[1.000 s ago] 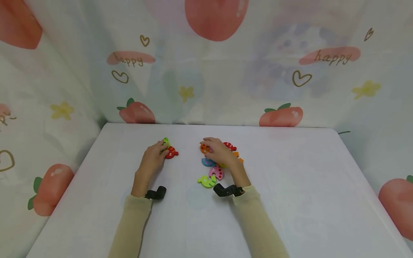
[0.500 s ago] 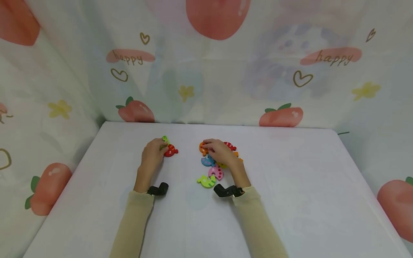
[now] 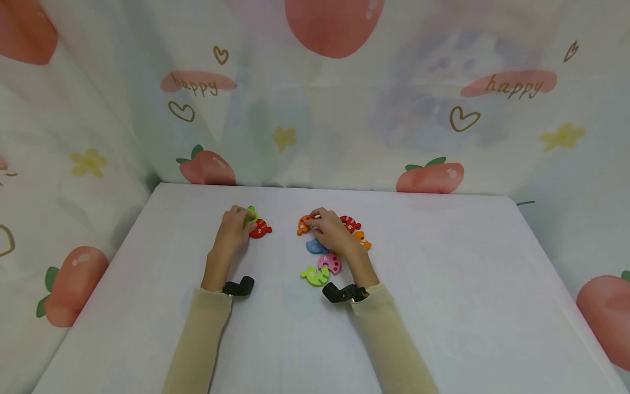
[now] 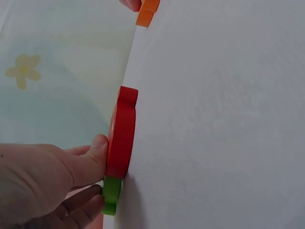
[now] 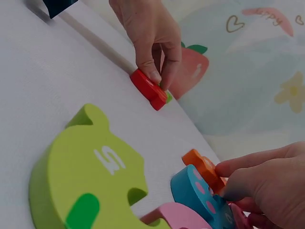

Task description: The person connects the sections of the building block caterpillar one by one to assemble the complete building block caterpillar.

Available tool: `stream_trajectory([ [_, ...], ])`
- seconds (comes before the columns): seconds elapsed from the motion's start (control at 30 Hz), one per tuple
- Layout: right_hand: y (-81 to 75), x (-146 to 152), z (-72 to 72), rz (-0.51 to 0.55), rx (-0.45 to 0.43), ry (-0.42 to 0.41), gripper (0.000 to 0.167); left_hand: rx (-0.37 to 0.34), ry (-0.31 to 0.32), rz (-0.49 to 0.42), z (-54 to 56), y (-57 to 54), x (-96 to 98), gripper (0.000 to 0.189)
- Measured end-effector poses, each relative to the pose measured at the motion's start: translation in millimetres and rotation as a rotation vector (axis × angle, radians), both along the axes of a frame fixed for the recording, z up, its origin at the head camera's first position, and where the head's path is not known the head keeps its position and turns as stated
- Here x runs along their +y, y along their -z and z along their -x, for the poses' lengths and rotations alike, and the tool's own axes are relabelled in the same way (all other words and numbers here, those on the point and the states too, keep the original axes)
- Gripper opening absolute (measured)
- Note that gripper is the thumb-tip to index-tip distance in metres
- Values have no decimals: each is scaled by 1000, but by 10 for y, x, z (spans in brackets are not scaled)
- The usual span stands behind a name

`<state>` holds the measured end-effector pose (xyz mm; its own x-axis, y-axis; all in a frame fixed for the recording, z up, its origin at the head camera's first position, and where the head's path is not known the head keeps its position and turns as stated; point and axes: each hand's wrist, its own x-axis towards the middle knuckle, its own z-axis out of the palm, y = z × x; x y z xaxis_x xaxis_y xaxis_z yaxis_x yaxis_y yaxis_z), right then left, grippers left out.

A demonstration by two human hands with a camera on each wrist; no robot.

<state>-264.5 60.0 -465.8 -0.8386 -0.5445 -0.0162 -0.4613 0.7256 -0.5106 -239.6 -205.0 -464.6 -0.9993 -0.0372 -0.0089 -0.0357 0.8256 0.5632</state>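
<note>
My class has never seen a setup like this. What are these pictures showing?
There is no machine, just a person's bare left hand and right hand. The wide view's camera is worn on the head; the close views' cameras, one on each wrist. On the white table lie a lime piece, a pink piece, a blue piece and more, some partly hidden. The left hand holds a red piece and a green piece; the right hand seems to pinch an orange piece.

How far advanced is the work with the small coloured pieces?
Seemingly done: the red piece and green piece sit together.
In hand: the left hand touches them; the right hand pinches the orange spotted piece.
Apparently left: the blue piece, pink piece, lime piece and others, apart from that pair.
</note>
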Motion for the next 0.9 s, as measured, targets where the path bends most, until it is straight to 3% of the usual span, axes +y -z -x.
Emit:
stream_trajectory([
  [0.17, 15, -29, -16, 2, 38, -13, 35, 18, 24, -17, -9, 48, 3, 32],
  [0.33, 18, -54, -32, 9, 56, -35, 35, 45, 62, 36, -31, 31, 26, 33],
  [0.47, 10, -87, -43, -34, 89, -55, 35, 23, 58, 61, -53, 6, 31, 36],
  [0.63, -12, -127, -64, -56, 87, -21, 34, -12, 57, 77, -66, -5, 1, 46],
  [0.9, -46, -137, -103, -59, 72, 20, 34, -20, 68, 82, -76, -2, -5, 47],
])
